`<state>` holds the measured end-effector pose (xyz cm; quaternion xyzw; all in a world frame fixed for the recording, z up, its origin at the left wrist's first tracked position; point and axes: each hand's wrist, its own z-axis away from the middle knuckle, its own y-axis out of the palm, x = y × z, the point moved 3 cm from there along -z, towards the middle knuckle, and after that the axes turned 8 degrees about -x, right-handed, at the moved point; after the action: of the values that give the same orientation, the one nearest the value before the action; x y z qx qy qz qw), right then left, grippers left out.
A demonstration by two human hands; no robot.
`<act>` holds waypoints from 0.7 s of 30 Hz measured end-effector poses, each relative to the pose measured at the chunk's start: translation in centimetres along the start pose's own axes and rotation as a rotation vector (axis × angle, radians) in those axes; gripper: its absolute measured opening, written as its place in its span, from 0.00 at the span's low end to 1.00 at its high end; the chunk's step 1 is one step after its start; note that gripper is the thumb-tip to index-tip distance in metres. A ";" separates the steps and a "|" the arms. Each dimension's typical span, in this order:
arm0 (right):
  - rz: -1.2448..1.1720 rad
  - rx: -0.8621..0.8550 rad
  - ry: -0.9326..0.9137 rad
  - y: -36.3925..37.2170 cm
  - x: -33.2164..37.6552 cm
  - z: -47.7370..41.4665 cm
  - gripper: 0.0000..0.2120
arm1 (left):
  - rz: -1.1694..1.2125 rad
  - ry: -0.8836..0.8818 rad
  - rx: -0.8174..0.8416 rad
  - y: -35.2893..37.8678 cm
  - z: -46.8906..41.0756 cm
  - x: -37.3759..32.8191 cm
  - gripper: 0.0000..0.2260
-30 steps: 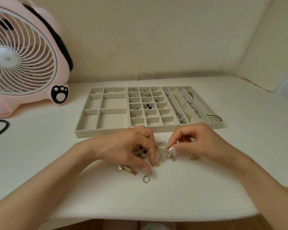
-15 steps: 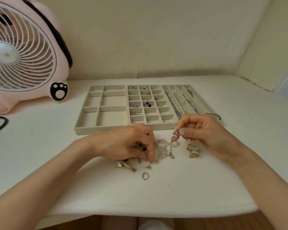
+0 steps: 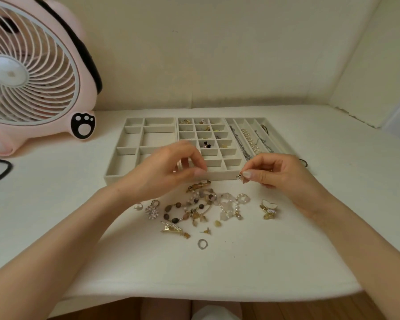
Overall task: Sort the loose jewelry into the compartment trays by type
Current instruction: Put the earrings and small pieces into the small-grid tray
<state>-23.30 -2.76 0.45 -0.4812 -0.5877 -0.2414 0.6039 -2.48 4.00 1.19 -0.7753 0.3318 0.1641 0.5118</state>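
Observation:
Three beige compartment trays stand side by side: a wide-cell tray, a small-grid tray holding earrings, and a long-slot tray with chains and pearls. Loose jewelry lies in front: a brown beaded bracelet, a clear crystal bracelet, a gold clip, a butterfly piece, a silver ring and a flower earring. My right hand pinches a small sparkly earring by the tray's front edge. My left hand hovers over that edge, thumb against fingertips; nothing shows between them.
A pink fan stands at the back left, with a black cable on the table beside it. The white table's front edge runs close below the pile. Walls close in behind and on the right.
My left hand has lifted off the pile and moved up toward the trays, uncovering the beaded bracelet. My right hand has raised the small earring away from the crystal bracelet.

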 end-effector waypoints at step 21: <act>0.724 -0.072 -0.322 3.8 2.3 -7.2 0.03 | -0.149 -0.209 -0.258 -1.3 -0.1 1.5 0.03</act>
<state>-16.12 -6.79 2.60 -0.7098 -0.4584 0.0450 0.5329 -0.48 3.68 1.22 -0.8356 0.1945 0.2465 0.4507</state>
